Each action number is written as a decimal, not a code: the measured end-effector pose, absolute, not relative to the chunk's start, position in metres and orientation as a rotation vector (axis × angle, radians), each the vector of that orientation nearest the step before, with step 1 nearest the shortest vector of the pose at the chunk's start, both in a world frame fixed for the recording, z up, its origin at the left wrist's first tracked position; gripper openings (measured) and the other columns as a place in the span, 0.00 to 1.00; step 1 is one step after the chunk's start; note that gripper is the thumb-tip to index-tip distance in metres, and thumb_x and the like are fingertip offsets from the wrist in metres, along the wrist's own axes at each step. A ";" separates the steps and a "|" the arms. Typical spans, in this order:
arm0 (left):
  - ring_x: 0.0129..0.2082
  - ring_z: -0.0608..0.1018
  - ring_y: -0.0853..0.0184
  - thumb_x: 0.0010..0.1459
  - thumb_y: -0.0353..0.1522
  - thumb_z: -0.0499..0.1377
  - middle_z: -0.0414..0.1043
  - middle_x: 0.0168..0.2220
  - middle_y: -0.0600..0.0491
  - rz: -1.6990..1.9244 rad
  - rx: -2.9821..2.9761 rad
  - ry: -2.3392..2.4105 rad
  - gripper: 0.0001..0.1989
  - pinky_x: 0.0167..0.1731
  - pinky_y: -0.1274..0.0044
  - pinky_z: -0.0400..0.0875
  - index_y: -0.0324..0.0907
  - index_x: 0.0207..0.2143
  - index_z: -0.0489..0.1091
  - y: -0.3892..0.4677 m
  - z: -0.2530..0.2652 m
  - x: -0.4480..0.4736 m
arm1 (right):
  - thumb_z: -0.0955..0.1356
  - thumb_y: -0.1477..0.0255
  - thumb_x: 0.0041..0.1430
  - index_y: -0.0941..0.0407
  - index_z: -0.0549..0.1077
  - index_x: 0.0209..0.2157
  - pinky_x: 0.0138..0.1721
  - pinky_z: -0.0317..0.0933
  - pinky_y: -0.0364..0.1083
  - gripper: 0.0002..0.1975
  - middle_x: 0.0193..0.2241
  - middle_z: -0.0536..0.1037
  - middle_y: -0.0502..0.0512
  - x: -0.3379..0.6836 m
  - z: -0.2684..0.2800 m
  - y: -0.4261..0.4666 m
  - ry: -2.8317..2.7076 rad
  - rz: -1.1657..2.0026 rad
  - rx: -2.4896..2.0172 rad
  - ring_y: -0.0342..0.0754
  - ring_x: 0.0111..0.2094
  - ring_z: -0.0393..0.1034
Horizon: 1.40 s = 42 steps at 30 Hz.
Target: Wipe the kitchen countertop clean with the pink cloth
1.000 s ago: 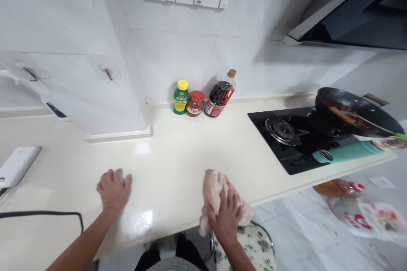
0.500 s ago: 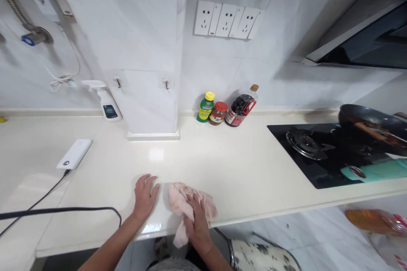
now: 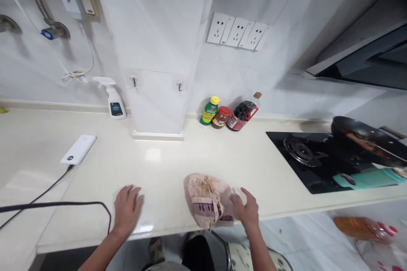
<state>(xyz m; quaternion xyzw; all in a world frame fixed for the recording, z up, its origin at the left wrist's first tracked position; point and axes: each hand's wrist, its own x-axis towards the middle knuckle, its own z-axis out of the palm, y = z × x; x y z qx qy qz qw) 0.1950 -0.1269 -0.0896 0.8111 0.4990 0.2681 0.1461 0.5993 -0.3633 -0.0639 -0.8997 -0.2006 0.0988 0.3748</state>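
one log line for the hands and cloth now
left hand: open, on counter | right hand: open, beside cloth, contact unclear | cloth: crumpled, near counter's front edge

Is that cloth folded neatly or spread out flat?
Neither: the cloth lies bunched on the counter, its outline uneven, with creases and loose folds showing on top.

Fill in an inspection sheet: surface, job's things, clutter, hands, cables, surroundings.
Surface: counter pale, glossy, reflecting light.
Job's things: cloth bunched near front edge, brown marks.
Clutter: green bottle, jar, sauce bottle by wall; spray bottle and white device further left.
Hands: left hand on counter, holding nothing; right hand at cloth's right side, fingers blurred, contact unclear.
Cables: thin cable at white device; thicker cord near left wrist.
Surroundings: hob, with wok, at right.
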 end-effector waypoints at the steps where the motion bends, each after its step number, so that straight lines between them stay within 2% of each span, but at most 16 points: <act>1: 0.62 0.66 0.49 0.66 0.44 0.49 0.69 0.56 0.40 0.717 2.371 1.462 0.21 0.61 0.55 0.62 0.44 0.50 0.75 -0.130 -0.088 0.196 | 0.61 0.48 0.57 0.59 0.70 0.59 0.62 0.57 0.65 0.37 0.61 0.70 0.72 0.589 -0.065 -0.359 -0.582 0.196 -2.329 0.68 0.63 0.62; 3: 0.64 0.63 0.46 0.66 0.44 0.49 0.67 0.58 0.39 0.619 2.434 1.508 0.22 0.61 0.53 0.61 0.43 0.52 0.75 -0.135 -0.086 0.200 | 0.59 0.48 0.61 0.55 0.69 0.62 0.61 0.57 0.68 0.36 0.63 0.68 0.69 0.559 -0.068 -0.341 -0.782 0.150 -2.388 0.68 0.65 0.60; 5: 0.64 0.62 0.45 0.66 0.43 0.49 0.67 0.59 0.37 0.562 2.487 1.524 0.22 0.60 0.52 0.61 0.43 0.52 0.74 -0.136 -0.085 0.203 | 0.62 0.47 0.61 0.50 0.68 0.64 0.58 0.55 0.75 0.35 0.67 0.63 0.68 0.522 -0.073 -0.319 -0.979 0.178 -2.459 0.73 0.66 0.56; 7: 0.64 0.62 0.45 0.66 0.43 0.49 0.67 0.59 0.37 0.543 2.528 1.527 0.22 0.60 0.52 0.61 0.43 0.53 0.74 -0.136 -0.084 0.204 | 0.66 0.48 0.59 0.49 0.68 0.65 0.57 0.49 0.81 0.36 0.69 0.59 0.69 0.485 -0.078 -0.299 -1.152 0.201 -2.507 0.79 0.68 0.49; 9: 0.64 0.62 0.45 0.66 0.43 0.49 0.67 0.58 0.37 0.534 2.558 1.535 0.22 0.60 0.53 0.61 0.43 0.53 0.74 -0.136 -0.084 0.205 | 0.70 0.48 0.56 0.49 0.69 0.64 0.59 0.42 0.82 0.38 0.71 0.55 0.69 0.453 -0.078 -0.284 -1.312 0.224 -2.493 0.83 0.70 0.43; 13: 0.64 0.63 0.45 0.66 0.43 0.49 0.67 0.59 0.37 0.515 2.576 1.550 0.22 0.60 0.53 0.62 0.42 0.53 0.74 -0.135 -0.083 0.205 | 0.72 0.46 0.54 0.44 0.66 0.66 0.64 0.34 0.79 0.41 0.74 0.48 0.64 0.414 -0.062 -0.267 -1.642 0.477 -2.268 0.79 0.72 0.37; 17: 0.64 0.64 0.47 0.67 0.43 0.49 0.69 0.58 0.38 0.531 2.574 1.549 0.22 0.60 0.55 0.62 0.42 0.53 0.74 -0.136 -0.083 0.205 | 0.71 0.47 0.56 0.44 0.66 0.65 0.66 0.31 0.77 0.38 0.75 0.44 0.63 0.409 -0.045 -0.256 -1.753 0.667 -2.112 0.75 0.73 0.34; 21: 0.63 0.65 0.47 0.67 0.43 0.50 0.69 0.57 0.38 0.559 2.611 1.557 0.22 0.60 0.56 0.62 0.41 0.53 0.73 -0.137 -0.084 0.205 | 0.70 0.51 0.59 0.42 0.70 0.62 0.67 0.32 0.74 0.31 0.75 0.45 0.58 0.419 -0.045 -0.258 -1.736 0.651 -2.047 0.72 0.73 0.36; 24: 0.62 0.65 0.46 0.68 0.42 0.50 0.69 0.57 0.38 0.562 2.642 1.567 0.21 0.59 0.55 0.63 0.41 0.53 0.73 -0.139 -0.085 0.204 | 0.69 0.56 0.60 0.43 0.75 0.58 0.67 0.37 0.73 0.25 0.72 0.56 0.58 0.438 -0.053 -0.264 -1.601 0.557 -2.075 0.70 0.71 0.46; 28: 0.62 0.66 0.47 0.68 0.41 0.50 0.69 0.57 0.39 0.573 2.663 1.558 0.20 0.58 0.56 0.64 0.41 0.53 0.73 -0.140 -0.086 0.204 | 0.70 0.56 0.56 0.53 0.81 0.48 0.62 0.54 0.65 0.22 0.56 0.74 0.65 0.494 -0.061 -0.271 -1.001 0.611 -2.049 0.65 0.59 0.64; 31: 0.62 0.66 0.47 0.68 0.41 0.50 0.69 0.57 0.39 0.592 2.683 1.562 0.20 0.57 0.56 0.65 0.41 0.53 0.73 -0.140 -0.087 0.204 | 0.71 0.51 0.51 0.57 0.80 0.44 0.50 0.66 0.55 0.27 0.42 0.81 0.61 0.543 -0.060 -0.280 -0.577 0.824 -1.834 0.58 0.45 0.74; 33: 0.62 0.66 0.47 0.68 0.41 0.50 0.69 0.57 0.38 0.601 2.686 1.562 0.20 0.57 0.56 0.65 0.40 0.53 0.73 -0.139 -0.088 0.204 | 0.71 0.48 0.50 0.57 0.79 0.44 0.42 0.69 0.52 0.29 0.36 0.82 0.58 0.566 -0.059 -0.287 -0.487 0.899 -1.763 0.55 0.38 0.76; 35: 0.62 0.66 0.47 0.68 0.41 0.50 0.69 0.57 0.39 0.600 2.679 1.564 0.20 0.57 0.56 0.65 0.41 0.53 0.73 -0.138 -0.088 0.204 | 0.70 0.46 0.49 0.56 0.78 0.43 0.39 0.70 0.50 0.31 0.35 0.82 0.56 0.582 -0.058 -0.291 -0.464 0.900 -1.743 0.54 0.37 0.77; 38: 0.62 0.66 0.47 0.68 0.42 0.50 0.69 0.57 0.39 0.595 2.665 1.567 0.20 0.57 0.56 0.65 0.41 0.52 0.73 -0.137 -0.089 0.203 | 0.69 0.44 0.48 0.55 0.77 0.44 0.40 0.70 0.50 0.32 0.36 0.82 0.56 0.599 -0.059 -0.294 -0.415 0.810 -1.788 0.54 0.39 0.76; 42: 0.62 0.66 0.47 0.68 0.42 0.49 0.69 0.57 0.38 0.595 2.664 1.563 0.21 0.57 0.55 0.65 0.41 0.52 0.74 -0.135 -0.088 0.203 | 0.69 0.46 0.47 0.55 0.74 0.49 0.50 0.67 0.54 0.34 0.44 0.78 0.59 0.609 -0.057 -0.296 -0.409 0.588 -1.920 0.57 0.47 0.72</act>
